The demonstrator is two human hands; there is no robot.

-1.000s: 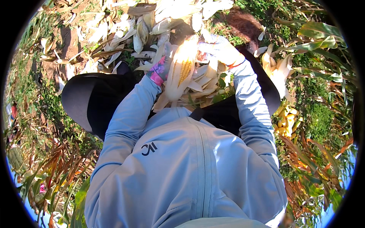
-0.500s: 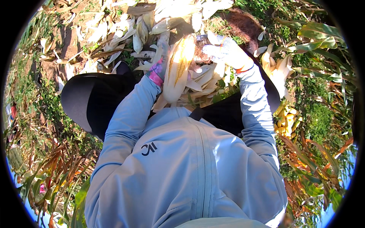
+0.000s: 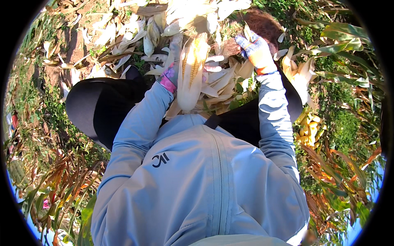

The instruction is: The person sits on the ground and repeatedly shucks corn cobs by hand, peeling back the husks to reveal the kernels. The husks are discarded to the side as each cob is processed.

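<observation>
My left hand (image 3: 169, 76), in a grey and pink glove, is wrapped round a corn cob (image 3: 190, 82) in front of my lap. Pale husk still covers the cob's lower part and sides, while yellow kernels show along its upper face. To the right, apart from the cob, my right hand (image 3: 256, 51) wears a blue and white glove. Its fingers are closed on a tuft of brown corn silk (image 3: 230, 47) that hangs out on the left side. Just beyond that hand lies a larger heap of reddish-brown corn silk (image 3: 262, 25).
Loose husks (image 3: 127, 35) cover the ground ahead, and more husks (image 3: 219, 90) lie between my legs. A pile of yellow cobs (image 3: 310, 129) sits beyond my right knee. Corn plants with long leaves (image 3: 344, 45) stand on the right; dry stalks (image 3: 61, 176) are on the left.
My right hand has moved right, away from the cob's tip, drawing brown silk with it toward the heap. My left hand and the cob have hardly moved.
</observation>
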